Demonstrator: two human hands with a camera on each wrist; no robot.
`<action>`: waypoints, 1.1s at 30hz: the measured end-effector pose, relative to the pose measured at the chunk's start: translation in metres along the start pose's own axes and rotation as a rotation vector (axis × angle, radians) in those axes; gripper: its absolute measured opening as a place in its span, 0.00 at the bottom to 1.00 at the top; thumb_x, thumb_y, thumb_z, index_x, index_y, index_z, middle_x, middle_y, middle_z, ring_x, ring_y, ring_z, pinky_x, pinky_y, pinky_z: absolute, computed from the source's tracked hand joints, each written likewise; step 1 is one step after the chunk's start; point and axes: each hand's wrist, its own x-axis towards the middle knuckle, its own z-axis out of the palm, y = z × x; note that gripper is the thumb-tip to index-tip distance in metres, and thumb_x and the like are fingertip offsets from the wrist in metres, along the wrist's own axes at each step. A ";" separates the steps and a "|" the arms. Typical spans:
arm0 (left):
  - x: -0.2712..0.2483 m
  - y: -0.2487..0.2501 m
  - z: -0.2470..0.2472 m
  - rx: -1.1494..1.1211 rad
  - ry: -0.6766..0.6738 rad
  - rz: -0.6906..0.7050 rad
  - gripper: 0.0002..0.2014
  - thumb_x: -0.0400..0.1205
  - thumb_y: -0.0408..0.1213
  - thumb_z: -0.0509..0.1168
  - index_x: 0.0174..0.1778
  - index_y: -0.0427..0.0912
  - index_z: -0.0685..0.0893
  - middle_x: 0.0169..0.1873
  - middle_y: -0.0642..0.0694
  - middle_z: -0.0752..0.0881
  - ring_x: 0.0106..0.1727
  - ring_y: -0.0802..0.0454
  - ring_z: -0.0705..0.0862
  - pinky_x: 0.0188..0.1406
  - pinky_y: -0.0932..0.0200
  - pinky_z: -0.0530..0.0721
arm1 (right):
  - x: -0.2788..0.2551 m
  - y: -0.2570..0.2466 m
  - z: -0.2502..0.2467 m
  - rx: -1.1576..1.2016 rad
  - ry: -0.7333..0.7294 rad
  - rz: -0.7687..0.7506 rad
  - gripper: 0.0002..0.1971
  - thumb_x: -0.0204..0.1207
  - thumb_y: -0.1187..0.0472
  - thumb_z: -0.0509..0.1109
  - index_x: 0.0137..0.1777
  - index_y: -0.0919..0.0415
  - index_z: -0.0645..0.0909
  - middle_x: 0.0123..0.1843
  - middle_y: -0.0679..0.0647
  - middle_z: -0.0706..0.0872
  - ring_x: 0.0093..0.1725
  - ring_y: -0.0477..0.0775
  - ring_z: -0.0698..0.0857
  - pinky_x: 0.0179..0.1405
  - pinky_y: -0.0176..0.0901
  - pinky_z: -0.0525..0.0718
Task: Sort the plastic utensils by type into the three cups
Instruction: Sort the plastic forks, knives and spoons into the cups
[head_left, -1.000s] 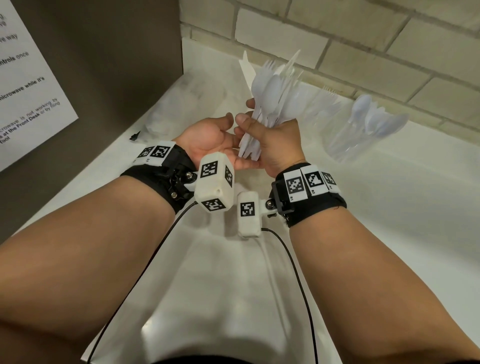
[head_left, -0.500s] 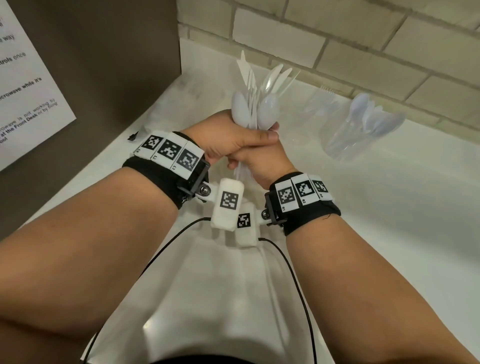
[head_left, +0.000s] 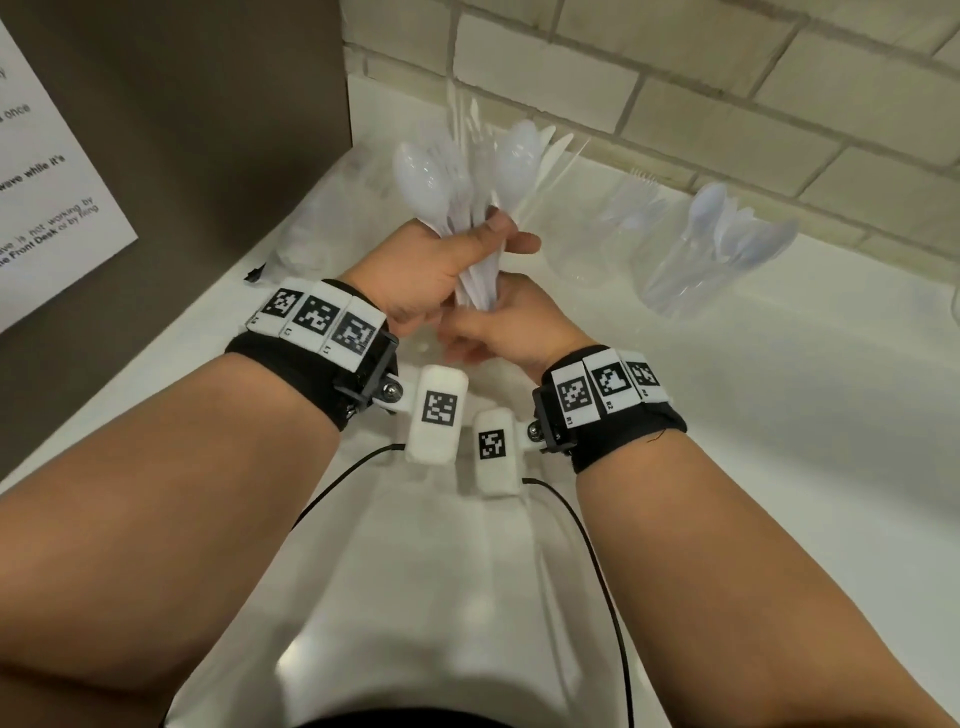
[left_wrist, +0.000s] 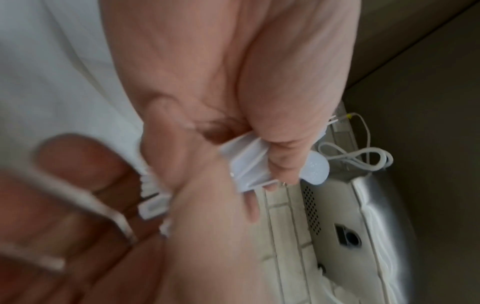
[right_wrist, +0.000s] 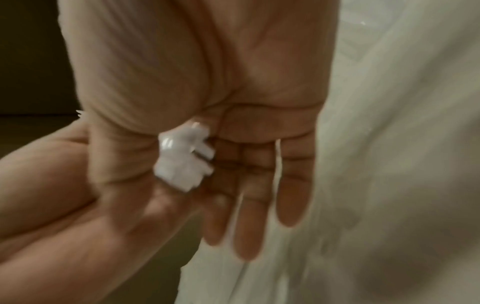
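Note:
My left hand (head_left: 441, 265) grips a bundle of white plastic utensils (head_left: 467, 176) upright by the handles, with spoon bowls, fork tines and knife blades fanning out above the fist. In the left wrist view its curled fingers (left_wrist: 280, 160) wrap the handles (left_wrist: 246, 164). My right hand (head_left: 498, 332) sits just below. Its palm and straight fingers (right_wrist: 259, 195) lie flat against the handle ends (right_wrist: 182, 158). A clear cup of spoons (head_left: 717, 249) and a clear cup of forks (head_left: 618, 228) stand at the right by the wall. A third clear cup (head_left: 311, 234) shows faintly at the left.
The white counter (head_left: 779, 389) ends at a brick wall (head_left: 727, 78) behind and a dark panel (head_left: 182, 130) with a printed sign at the left. A small dark scrap (head_left: 254, 273) lies near the left cup. Wrist-camera cables hang over my white shirt.
The bundle has passed from my right hand to my left. The left hand closed round the handles, and the right hand let go and slid down under the handle ends, fingers straightened.

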 end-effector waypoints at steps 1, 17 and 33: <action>0.000 0.001 -0.005 -0.066 0.013 0.014 0.07 0.85 0.40 0.62 0.49 0.42 0.83 0.48 0.44 0.91 0.58 0.46 0.87 0.62 0.45 0.82 | 0.000 0.001 -0.006 -0.100 -0.013 0.029 0.13 0.71 0.56 0.77 0.51 0.61 0.82 0.42 0.57 0.89 0.38 0.53 0.90 0.39 0.44 0.88; -0.008 -0.031 -0.025 -0.149 -0.439 -0.222 0.25 0.66 0.47 0.81 0.56 0.42 0.83 0.33 0.48 0.79 0.36 0.51 0.82 0.43 0.49 0.84 | -0.001 -0.042 -0.042 0.204 0.117 -0.280 0.08 0.78 0.58 0.70 0.53 0.59 0.86 0.51 0.56 0.88 0.50 0.52 0.86 0.54 0.46 0.82; -0.011 -0.030 -0.029 -0.066 -0.402 -0.249 0.12 0.76 0.38 0.73 0.54 0.44 0.84 0.31 0.48 0.79 0.33 0.50 0.80 0.34 0.54 0.84 | -0.002 -0.053 -0.043 0.126 0.336 -0.350 0.14 0.78 0.55 0.70 0.45 0.69 0.86 0.43 0.62 0.88 0.42 0.52 0.83 0.44 0.42 0.78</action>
